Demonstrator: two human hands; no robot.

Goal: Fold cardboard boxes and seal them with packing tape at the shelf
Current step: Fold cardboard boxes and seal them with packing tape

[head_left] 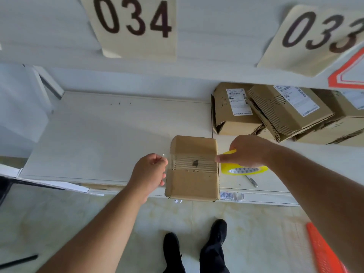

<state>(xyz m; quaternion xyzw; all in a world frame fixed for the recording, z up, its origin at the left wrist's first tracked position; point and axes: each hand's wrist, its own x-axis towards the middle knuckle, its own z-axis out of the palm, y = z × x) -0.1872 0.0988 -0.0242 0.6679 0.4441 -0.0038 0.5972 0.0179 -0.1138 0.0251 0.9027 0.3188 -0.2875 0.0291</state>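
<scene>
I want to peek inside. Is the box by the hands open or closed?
Closed. The cardboard box's two flaps are folded down, and clear tape stretches across the middle between the left hand and right hand.

Bare shelf point(94, 138) left of box point(194, 184)

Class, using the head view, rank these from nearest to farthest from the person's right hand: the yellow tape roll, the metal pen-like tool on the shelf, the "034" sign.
1. Yellow tape roll: held in the right hand itself.
2. Metal tool: lying on the shelf just below the roll, toward the front edge.
3. "034" sign: high up and to the left.
</scene>
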